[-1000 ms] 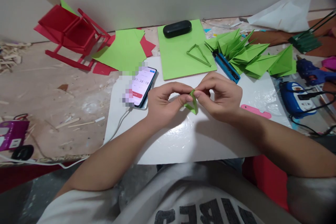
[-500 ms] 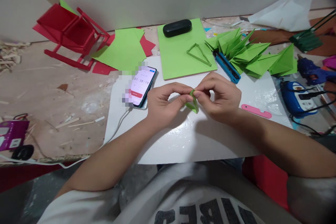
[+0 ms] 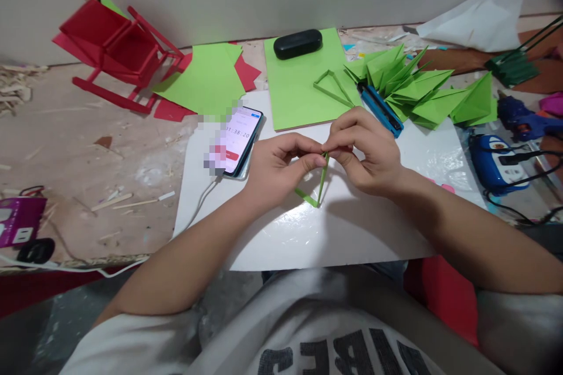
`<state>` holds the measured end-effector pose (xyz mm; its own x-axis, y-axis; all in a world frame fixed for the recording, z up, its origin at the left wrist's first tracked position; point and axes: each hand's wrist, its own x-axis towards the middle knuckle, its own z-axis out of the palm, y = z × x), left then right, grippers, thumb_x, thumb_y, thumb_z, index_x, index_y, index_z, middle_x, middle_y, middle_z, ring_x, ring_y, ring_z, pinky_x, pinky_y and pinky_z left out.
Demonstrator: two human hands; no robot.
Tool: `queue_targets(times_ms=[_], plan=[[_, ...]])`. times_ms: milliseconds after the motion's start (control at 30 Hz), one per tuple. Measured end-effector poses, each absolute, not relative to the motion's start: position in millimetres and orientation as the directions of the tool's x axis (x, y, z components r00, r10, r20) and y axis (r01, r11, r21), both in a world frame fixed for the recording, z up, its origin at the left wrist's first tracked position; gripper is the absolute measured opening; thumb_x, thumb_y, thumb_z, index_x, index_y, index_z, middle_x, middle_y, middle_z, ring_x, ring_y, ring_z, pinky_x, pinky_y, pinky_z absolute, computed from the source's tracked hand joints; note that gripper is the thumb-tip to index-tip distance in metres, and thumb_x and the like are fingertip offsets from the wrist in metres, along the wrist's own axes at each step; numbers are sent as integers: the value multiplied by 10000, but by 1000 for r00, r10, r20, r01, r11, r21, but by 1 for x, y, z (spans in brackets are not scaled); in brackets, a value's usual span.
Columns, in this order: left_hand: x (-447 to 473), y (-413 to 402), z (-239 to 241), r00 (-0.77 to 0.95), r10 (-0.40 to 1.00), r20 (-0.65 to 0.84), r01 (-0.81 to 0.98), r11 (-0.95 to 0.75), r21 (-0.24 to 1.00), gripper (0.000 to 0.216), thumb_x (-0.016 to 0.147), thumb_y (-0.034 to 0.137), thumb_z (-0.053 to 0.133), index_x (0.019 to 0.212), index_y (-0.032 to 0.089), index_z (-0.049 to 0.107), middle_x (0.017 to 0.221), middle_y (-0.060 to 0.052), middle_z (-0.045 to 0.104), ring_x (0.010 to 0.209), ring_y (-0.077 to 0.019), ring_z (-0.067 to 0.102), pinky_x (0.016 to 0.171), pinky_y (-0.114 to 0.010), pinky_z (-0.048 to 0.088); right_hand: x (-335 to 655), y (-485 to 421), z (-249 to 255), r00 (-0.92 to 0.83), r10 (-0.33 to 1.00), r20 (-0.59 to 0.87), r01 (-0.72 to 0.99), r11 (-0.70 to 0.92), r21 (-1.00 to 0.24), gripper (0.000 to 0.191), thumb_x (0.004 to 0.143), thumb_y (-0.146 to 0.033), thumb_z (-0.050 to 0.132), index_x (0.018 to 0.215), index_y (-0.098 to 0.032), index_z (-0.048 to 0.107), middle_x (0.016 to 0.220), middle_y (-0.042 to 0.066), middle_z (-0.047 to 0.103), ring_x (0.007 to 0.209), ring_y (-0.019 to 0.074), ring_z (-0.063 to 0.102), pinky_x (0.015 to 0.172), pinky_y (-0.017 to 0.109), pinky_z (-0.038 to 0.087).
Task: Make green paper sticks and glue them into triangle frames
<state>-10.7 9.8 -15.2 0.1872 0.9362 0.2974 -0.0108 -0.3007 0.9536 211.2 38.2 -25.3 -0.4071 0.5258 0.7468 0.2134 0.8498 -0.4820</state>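
Between the pinched fingertips of both hands is a narrow green paper strip [image 3: 323,183], bent at a sharp corner so that part of it hangs below. My left hand [image 3: 284,165] grips it from the left, thumb and forefinger closed. From the right, my right hand [image 3: 366,149] pinches the same strip close to the left fingertips. Just beyond them, a folded green paper frame [image 3: 335,91] lies on a green board [image 3: 288,91]. A blue utility knife [image 3: 380,108] rests beyond the right hand.
A phone [image 3: 235,143] with a running timer and cable lies left on the white board [image 3: 272,246]. Folded green paper spikes [image 3: 422,91], a glue gun [image 3: 528,117] and a blue power adapter [image 3: 495,164] are right. A red paper rocking chair [image 3: 116,50] stands far left; a black case [image 3: 298,44] lies behind.
The green strip now hangs lower and shows a longer, bent length. My right hand has turned slightly and its forearm now covers most of the pink tool.
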Motion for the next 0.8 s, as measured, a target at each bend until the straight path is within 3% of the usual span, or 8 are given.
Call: queue_targets(times_ms=[100, 233, 400, 533, 800], plan=[[-10, 10, -15, 191, 944, 271, 0, -275, 961, 392, 748, 533, 1077, 888, 215, 895, 834, -58, 859, 708, -188, 766, 651, -309, 611, 212, 40, -26, -424, 506, 751, 206, 862, -464, 158, 1048, -176, 669, 1146, -255, 766, 1062, 61, 707, 925, 214, 697, 792, 373, 599], [-10, 11, -14, 177, 952, 251, 40, -261, 964, 418, 764, 568, 1059, 923, 219, 892, 911, -71, 881, 801, -213, 816, 762, -335, 673, 210, 42, -27, -403, 501, 766, 164, 863, -478, 128, 1071, -162, 664, 1132, -247, 739, 1057, 55, 707, 942, 210, 699, 805, 368, 579], [-9, 16, -17, 136, 890, 435, 12, -441, 898, 357, 898, 589, 962, 975, 255, 863, 1055, -78, 875, 1015, -226, 833, 894, -364, 676, 209, 43, -28, -376, 561, 737, 166, 824, -542, 77, 1116, -245, 654, 1090, -254, 726, 1033, 53, 712, 950, 228, 690, 847, 406, 571], [-12, 18, -17, 103, 841, 532, 48, -538, 842, 288, 977, 547, 902, 938, 268, 842, 955, -54, 838, 909, -193, 781, 801, -350, 632, 209, 43, -28, -372, 598, 710, 148, 793, -591, 107, 1141, -295, 649, 1064, -255, 712, 1008, 47, 706, 924, 220, 674, 836, 399, 549], [-16, 18, -18, 110, 831, 546, 62, -554, 830, 271, 903, 526, 980, 892, 279, 870, 881, -31, 819, 813, -182, 728, 769, -368, 580, 209, 43, -27, -382, 610, 694, 154, 783, -603, 142, 1160, -332, 634, 1061, -259, 705, 990, 44, 690, 909, 216, 657, 820, 396, 524]])
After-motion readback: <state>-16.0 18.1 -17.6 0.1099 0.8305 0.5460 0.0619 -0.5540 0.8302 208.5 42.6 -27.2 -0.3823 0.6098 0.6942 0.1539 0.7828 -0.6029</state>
